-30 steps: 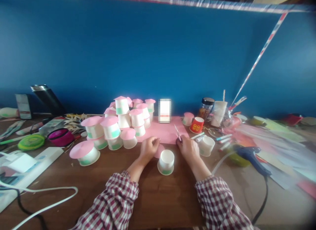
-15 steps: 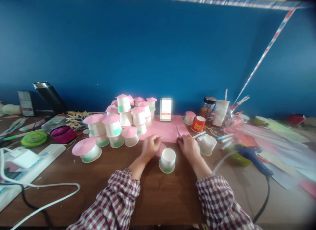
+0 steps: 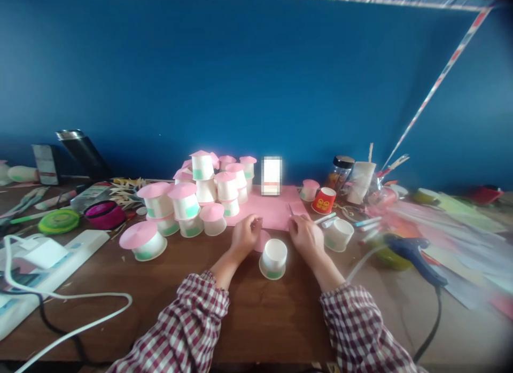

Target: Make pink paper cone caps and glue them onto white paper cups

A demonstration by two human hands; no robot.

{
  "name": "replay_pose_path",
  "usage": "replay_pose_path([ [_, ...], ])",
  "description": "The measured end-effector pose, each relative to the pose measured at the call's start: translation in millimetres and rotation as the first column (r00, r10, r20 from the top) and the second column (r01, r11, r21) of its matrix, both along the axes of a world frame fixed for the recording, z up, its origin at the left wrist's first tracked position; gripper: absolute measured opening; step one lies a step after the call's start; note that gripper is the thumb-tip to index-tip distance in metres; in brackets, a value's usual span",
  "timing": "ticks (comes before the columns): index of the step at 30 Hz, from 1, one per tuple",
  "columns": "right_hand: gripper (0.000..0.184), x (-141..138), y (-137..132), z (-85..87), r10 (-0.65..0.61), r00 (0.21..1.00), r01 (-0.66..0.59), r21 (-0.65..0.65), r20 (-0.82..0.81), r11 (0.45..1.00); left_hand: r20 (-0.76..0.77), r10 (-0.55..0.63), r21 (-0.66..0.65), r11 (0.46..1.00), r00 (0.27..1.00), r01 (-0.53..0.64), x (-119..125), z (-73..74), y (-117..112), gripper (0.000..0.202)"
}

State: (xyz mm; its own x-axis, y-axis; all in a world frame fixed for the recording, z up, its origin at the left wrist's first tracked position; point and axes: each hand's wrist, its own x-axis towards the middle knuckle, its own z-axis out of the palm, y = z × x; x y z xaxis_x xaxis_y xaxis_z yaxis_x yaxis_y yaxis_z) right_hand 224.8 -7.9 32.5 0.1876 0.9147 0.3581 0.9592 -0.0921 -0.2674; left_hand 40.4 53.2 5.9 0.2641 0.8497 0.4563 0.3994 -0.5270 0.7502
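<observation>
My left hand (image 3: 245, 238) is closed in a pinch at the near edge of the pink sheet (image 3: 276, 202); what is between its fingertips is too small to make out. Beside those fingers lies a pink paper piece (image 3: 262, 241), partly covered by the hand. My right hand (image 3: 308, 236) is closed around a thin pointed tool (image 3: 291, 209), whose tip points away over the sheet and whose handle is hidden. Between my wrists, on the brown table, a white paper cup (image 3: 275, 251) stands upright on an upturned one with a green patch (image 3: 273, 274).
Several white cups with pink paper tops (image 3: 182, 202) stand stacked at the left. A red cup (image 3: 324, 201), a white cup (image 3: 339, 235) and a lidded jar (image 3: 342, 170) are at the right. Farther right lies a blue glue gun (image 3: 417, 255); a power strip (image 3: 52, 277) with cables fills the left.
The whole view has shifted slightly. My right hand has turned a little around the pointed tool, and less of its handle shows. The cups stay where they were.
</observation>
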Motion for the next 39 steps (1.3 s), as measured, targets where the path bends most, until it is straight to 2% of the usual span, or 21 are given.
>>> replay_pose_path([
  [3,0.024,-4,3,-4.4,0.158,0.980,-0.152,0.060,-0.122,0.987,0.034,0.032,-0.005,0.999,0.999,-0.031,-1,2.2,0,0.026],
  [6,0.022,-9,3,-5.0,0.278,0.945,-0.270,0.066,-0.172,0.961,0.061,0.070,-0.019,0.997,0.996,-0.069,-2,4.1,0,0.027],
  [14,0.024,-13,-2,2.5,0.443,0.895,-0.446,-0.050,-0.056,0.894,0.064,0.039,-0.026,0.999,0.997,-0.038,-1,0.0,1,0.024],
  [18,0.024,-11,1,-2.0,0.415,0.909,-0.416,-0.058,-0.036,0.907,0.069,0.040,-0.013,0.999,0.997,-0.039,-1,-1.6,1,0.026],
  [22,0.021,-7,6,-8.6,0.354,0.933,-0.348,0.078,-0.066,0.934,0.076,0.049,0.016,0.999,0.996,-0.050,-1,-4.9,4,0.027],
  [27,0.018,-7,9,-11.7,0.368,0.920,-0.340,0.192,-0.138,0.921,0.070,0.070,0.032,0.997,0.995,-0.073,-1,-10.3,8,0.027],
  [33,0.018,-10,9,-11.8,0.370,0.918,-0.350,0.146,-0.144,0.925,0.043,0.073,0.021,0.997,0.996,-0.074,-2,-8.7,7,0.026],
  [39,0.026,-11,3,-7.7,0.383,0.913,-0.388,-0.013,-0.139,0.922,-0.016,0.014,0.009,1.000,1.000,-0.014,-1,-8.4,5,0.025],
])
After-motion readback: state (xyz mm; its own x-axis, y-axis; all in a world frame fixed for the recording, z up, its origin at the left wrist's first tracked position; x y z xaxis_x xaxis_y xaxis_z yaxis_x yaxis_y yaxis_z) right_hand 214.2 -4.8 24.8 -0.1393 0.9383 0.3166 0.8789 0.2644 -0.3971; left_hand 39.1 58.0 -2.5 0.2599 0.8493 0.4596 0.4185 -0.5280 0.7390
